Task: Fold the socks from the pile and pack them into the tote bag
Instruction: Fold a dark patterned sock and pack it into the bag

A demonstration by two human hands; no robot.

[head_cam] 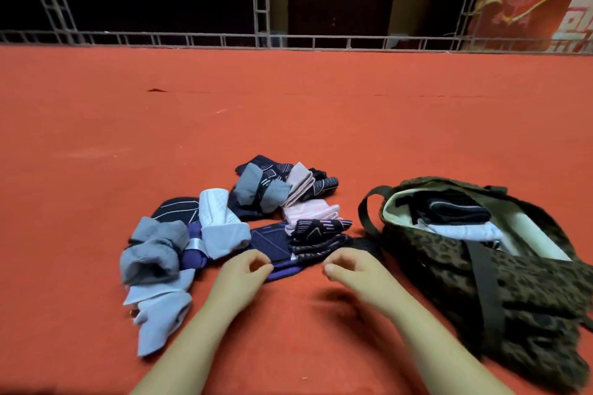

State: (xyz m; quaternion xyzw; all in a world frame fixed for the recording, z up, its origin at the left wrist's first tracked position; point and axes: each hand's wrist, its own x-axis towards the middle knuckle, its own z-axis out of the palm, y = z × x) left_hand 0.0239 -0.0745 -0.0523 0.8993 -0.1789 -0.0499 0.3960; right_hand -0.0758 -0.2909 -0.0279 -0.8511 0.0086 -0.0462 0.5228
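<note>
Socks (pixel 224 228) lie in a loose pile on a red-orange carpet (pixel 288 122), in the lower middle of the frame. The pile mixes grey, pale blue, navy patterned, purple and pale pink pieces, some rolled or bunched and others spread flat. A pale blue sock (pixel 160 321) trails out toward the lower left.

A tote bag (pixel 500 269) with a dark leopard-style print lies at the lower right, just beside the pile. Its mouth is open toward the upper left, showing a cream lining. Inside it rest folded socks (pixel 449 215), dark ones stacked on a light one. A dark strap (pixel 369 212) loops up from the bag's left edge, and another crosses its side.

Two bare forearms reach in from the bottom edge. The left hand (pixel 247 269) sits at the near edge of the pile, fingers curled, touching a navy and purple sock (pixel 276 250); whether it actually pinches the fabric is unclear. The right hand (pixel 349 266) is just to its right, between the pile and the bag, fingers loosely curled with nothing visibly held; it is slightly blurred.

Across the top of the frame, grey metal truss frames (pixel 256 3) stand at the carpet's far edge. A red banner (pixel 529 9) shows in the upper right.
</note>
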